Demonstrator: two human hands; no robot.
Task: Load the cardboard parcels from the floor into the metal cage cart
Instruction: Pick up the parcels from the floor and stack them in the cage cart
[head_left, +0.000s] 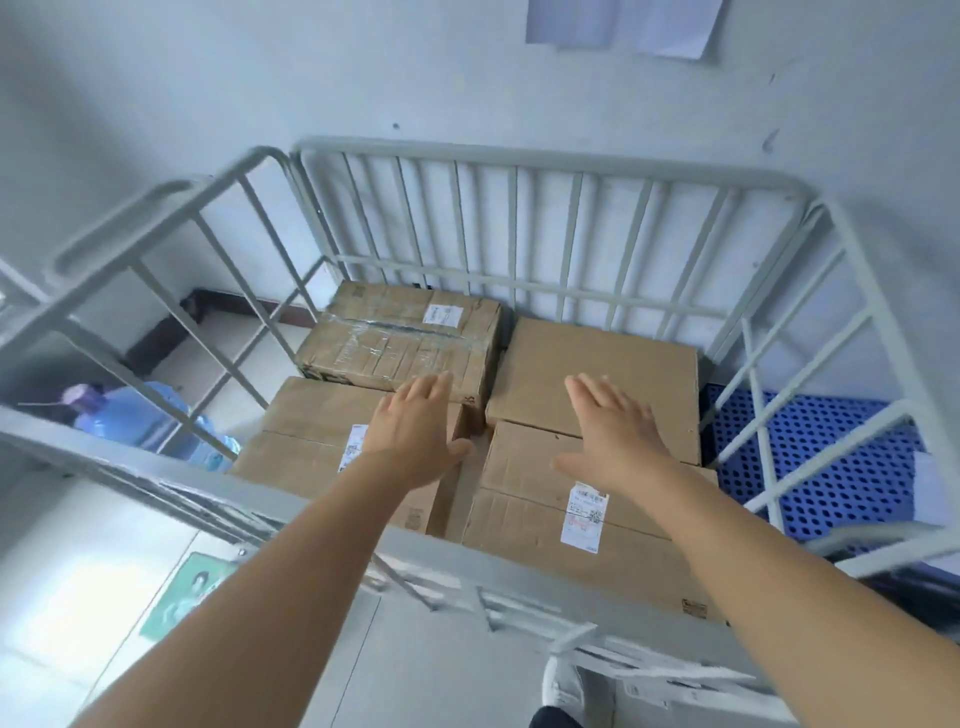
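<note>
I look down into the grey metal cage cart (524, 161). Several brown cardboard parcels lie inside. A taped parcel (400, 343) sits at the back left, a plain one (597, 374) at the back right. A labelled parcel (311, 436) lies front left and another labelled parcel (561, 525) front right. Both my arms reach over the near rail. My left hand (415, 431) hovers with fingers spread above the front left parcel, holding nothing. My right hand (613, 431) is flat and spread above the front right parcel, also holding nothing.
A blue water jug (140, 415) lies outside the cart on the left. A blue perforated plastic pallet (815, 452) sits on the right beyond the cart's side. White wall stands right behind the cart. My shoe (561, 686) shows at the bottom on the pale floor.
</note>
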